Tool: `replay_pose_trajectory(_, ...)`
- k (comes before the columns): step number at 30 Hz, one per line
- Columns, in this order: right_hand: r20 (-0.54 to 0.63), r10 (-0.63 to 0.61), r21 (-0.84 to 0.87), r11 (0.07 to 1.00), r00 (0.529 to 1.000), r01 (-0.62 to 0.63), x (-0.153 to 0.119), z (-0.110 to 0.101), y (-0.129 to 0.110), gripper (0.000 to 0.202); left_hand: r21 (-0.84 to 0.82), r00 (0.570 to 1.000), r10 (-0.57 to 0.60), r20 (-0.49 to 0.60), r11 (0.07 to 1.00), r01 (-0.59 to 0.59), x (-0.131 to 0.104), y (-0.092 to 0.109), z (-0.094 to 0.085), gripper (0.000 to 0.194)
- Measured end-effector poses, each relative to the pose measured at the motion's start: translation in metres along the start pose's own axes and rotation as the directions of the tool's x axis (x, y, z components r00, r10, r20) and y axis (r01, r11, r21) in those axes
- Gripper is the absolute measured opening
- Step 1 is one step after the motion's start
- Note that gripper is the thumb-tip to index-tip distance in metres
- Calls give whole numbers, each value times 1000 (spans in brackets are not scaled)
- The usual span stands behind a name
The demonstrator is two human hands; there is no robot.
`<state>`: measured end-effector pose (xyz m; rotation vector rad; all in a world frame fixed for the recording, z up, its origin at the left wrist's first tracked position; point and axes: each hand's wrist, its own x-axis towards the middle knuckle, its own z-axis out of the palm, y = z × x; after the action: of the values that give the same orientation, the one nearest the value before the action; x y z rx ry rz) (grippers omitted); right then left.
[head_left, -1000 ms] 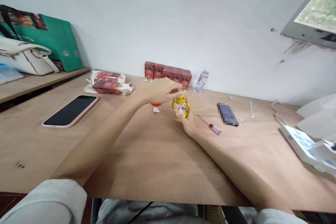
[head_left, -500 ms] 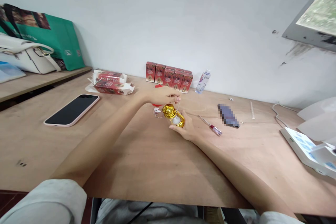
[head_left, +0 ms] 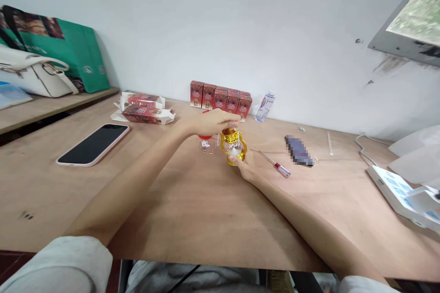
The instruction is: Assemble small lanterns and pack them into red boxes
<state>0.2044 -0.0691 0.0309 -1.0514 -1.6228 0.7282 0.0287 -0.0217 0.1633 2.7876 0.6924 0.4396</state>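
A small gold lantern (head_left: 235, 146) with a clear globe stands nearly upright between my hands. My right hand (head_left: 244, 168) is closed around its base from the right, the thumb in front. Above it, my left hand (head_left: 216, 122) is closed over the lantern's top, with fingertips at the cap; thin pale wire shows at both sides below the fingers. Partly hidden behind my left hand is a red round object (head_left: 205, 137). Just left of the lantern, small white pieces (head_left: 205, 144) and bent wire (head_left: 211, 150) lie on the table.
Several red boxes (head_left: 196, 94) line the wall beside a clear bottle (head_left: 265, 107). Opened cartons (head_left: 146, 114) and a phone (head_left: 94, 144) lie left. A screwdriver (head_left: 276, 165), a blurred dark object (head_left: 298, 150) and a white power strip (head_left: 398, 194) are right. Bags (head_left: 80, 55) sit on the left shelf.
The lantern has turned from tilted leftward to nearly upright. My left hand has come down over its cap, and my right hand has shifted slightly toward its base.
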Motion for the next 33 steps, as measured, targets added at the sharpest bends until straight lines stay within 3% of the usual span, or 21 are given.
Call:
replay_pose_trajectory(5,-111,88,194,979,990,-66,7,3,14,50,8,999,-7,-52,1000,8,-2,-1,-5,28)
replay_pose_trajectory(9,-199,288,480,862,937,-163,18,5,28,48,48,983,-83,-164,995,92,-4,0,-9,29)
replay_pose_trajectory(12,-245,368,607,780,897,-154,23,3,32,45,96,978,-133,-163,984,150,-1,-2,-3,29)
replay_pose_trajectory(15,-311,383,630,768,870,-112,25,1,35,43,193,977,-177,-123,961,198,6,-8,14,29)
replay_pose_trajectory(19,-384,388,650,758,838,-53,26,0,39,42,420,952,-285,-115,854,306,19,-15,54,34)
replay_pose_trajectory(22,-414,396,664,748,820,-26,27,0,40,39,515,965,-245,-99,817,260,25,-18,89,29)
replay_pose_trajectory(25,-420,406,678,735,811,-17,28,0,40,37,536,972,-228,-50,815,219,25,-19,112,23)
replay_pose_trajectory(28,-399,417,699,714,817,-23,28,1,40,35,533,965,-260,-23,814,232,23,-19,119,22)
replay_pose_trajectory(33,-344,402,726,687,849,-31,28,1,40,31,522,956,-292,-21,812,260,21,-19,106,32)
